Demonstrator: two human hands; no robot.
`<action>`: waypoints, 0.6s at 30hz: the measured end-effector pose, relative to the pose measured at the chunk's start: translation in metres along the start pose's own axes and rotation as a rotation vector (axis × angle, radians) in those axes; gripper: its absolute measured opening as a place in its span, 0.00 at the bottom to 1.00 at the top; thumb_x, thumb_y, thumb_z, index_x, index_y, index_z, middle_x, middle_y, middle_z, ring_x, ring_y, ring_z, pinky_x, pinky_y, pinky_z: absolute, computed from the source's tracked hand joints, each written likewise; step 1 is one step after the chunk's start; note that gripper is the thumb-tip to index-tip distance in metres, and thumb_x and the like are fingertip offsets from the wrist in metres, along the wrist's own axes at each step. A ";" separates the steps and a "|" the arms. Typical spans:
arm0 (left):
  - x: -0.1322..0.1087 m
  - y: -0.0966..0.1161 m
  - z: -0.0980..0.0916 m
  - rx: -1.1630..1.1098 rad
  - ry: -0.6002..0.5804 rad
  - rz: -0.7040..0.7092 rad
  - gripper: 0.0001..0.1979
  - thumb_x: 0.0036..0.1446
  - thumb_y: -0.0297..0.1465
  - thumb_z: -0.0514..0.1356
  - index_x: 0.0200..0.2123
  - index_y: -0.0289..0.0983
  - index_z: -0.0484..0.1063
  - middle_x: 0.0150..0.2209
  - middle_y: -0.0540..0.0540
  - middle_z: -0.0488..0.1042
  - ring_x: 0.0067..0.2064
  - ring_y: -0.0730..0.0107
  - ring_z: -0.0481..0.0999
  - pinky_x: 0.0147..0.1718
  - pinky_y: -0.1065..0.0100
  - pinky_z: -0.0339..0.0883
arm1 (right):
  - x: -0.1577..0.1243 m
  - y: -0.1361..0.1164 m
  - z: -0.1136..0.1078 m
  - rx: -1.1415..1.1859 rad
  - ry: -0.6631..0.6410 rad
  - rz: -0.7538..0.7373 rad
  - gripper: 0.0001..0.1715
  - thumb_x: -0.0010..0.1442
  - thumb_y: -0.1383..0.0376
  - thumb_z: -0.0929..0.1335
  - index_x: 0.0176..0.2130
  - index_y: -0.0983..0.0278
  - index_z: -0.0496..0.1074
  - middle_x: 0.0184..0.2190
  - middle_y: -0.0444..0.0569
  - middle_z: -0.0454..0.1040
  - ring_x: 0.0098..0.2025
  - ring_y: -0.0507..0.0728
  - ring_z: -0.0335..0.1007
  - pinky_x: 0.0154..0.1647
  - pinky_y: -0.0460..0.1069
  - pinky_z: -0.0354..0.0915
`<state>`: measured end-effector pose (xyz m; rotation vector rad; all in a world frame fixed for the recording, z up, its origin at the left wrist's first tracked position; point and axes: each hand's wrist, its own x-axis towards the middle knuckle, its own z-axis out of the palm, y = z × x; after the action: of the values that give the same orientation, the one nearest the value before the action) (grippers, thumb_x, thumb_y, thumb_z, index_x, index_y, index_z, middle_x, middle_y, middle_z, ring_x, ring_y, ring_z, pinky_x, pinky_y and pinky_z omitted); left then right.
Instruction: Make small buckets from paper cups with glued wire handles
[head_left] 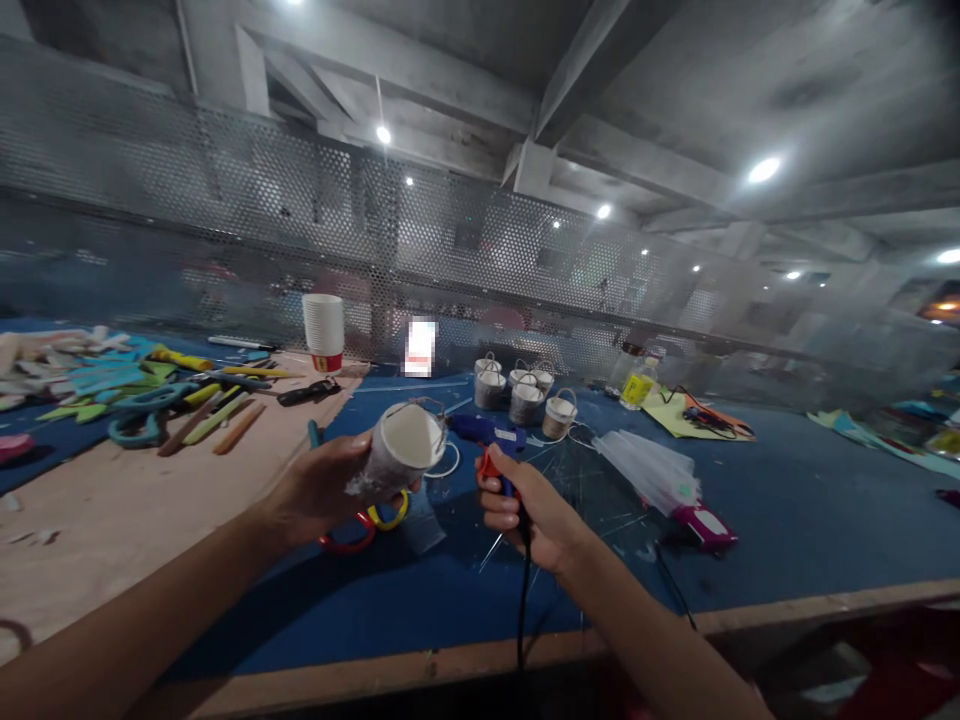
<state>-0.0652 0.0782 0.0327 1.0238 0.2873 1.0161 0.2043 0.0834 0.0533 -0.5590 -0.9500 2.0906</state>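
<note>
The left hand (330, 490) curls round a tilted, rough-coated cup (394, 455) above the blue surface (300, 625), while the right hand (529, 500) grips a blue hot-glue gun (487, 433), nozzle just beside the rim — apparently a gluing step, calling for steady aim.

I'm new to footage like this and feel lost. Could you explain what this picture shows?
No machine here: a person works bare-handed, wearing a head camera that looks forward and down. The left hand holds a rough, whitish cup with its open end showing. The right hand grips a blue glue gun, its tip close to the cup. On the blue table beyond them stand several small buckets with handles; farther left is a stack of paper cups.
</note>
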 end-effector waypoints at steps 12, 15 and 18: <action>0.000 0.002 0.005 0.026 0.042 -0.001 0.19 0.59 0.39 0.62 0.48 0.33 0.79 0.40 0.35 0.83 0.42 0.54 0.81 0.38 0.63 0.74 | -0.004 0.000 0.003 -0.121 -0.016 -0.055 0.22 0.58 0.52 0.75 0.34 0.68 0.71 0.26 0.39 0.59 0.20 0.42 0.45 0.17 0.38 0.48; 0.000 0.002 0.006 0.024 0.038 -0.004 0.18 0.59 0.38 0.62 0.48 0.33 0.79 0.39 0.36 0.83 0.44 0.53 0.81 0.38 0.63 0.74 | -0.005 0.000 0.002 -0.206 -0.016 -0.083 0.20 0.60 0.52 0.74 0.36 0.67 0.72 0.27 0.39 0.59 0.20 0.42 0.47 0.18 0.39 0.49; 0.000 0.002 0.007 0.029 0.057 -0.008 0.18 0.59 0.38 0.62 0.49 0.35 0.79 0.39 0.37 0.83 0.43 0.54 0.81 0.37 0.63 0.74 | -0.007 -0.002 0.001 -0.337 0.018 -0.132 0.20 0.61 0.52 0.73 0.36 0.67 0.72 0.26 0.39 0.60 0.20 0.43 0.48 0.17 0.40 0.50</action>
<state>-0.0620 0.0745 0.0381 1.0208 0.3533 1.0374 0.2091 0.0789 0.0559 -0.6646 -1.3041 1.8164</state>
